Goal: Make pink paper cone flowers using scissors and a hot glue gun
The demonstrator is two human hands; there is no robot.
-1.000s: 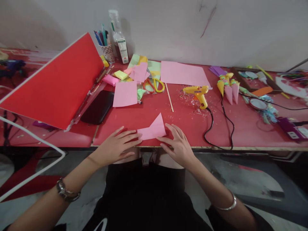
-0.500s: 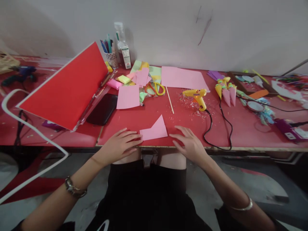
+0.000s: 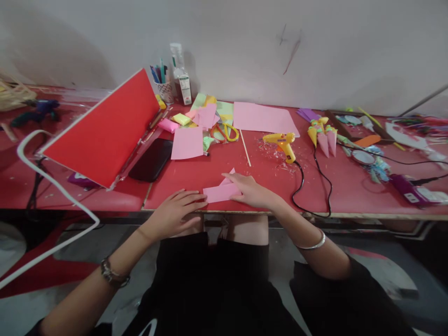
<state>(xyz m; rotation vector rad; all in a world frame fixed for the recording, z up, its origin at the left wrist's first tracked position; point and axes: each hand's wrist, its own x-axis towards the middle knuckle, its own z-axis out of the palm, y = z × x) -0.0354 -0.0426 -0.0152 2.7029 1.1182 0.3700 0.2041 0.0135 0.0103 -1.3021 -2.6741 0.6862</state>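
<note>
A folded piece of pink paper (image 3: 219, 193) lies by the table's front edge, with a pointed flap rising at its upper right. My left hand (image 3: 177, 210) rests flat on the table, fingers stretched out, the tips touching the paper's left end. My right hand (image 3: 252, 190) lies across the right part of the paper and hides it. Its fingers reach over the flap, with the thumb apart lower down near the paper's front edge.
Behind the paper are a pink square sheet (image 3: 187, 143), a thin stick (image 3: 245, 148) and yellow scissors (image 3: 231, 133). A yellow glue gun (image 3: 282, 141) with a black cord lies to the right. A black phone-like case (image 3: 151, 161) and a propped red board (image 3: 105, 135) stand left.
My right hand has moved left from beside the paper onto its right part and flap. My left hand stays at the paper's left end. The view has shifted slightly.
</note>
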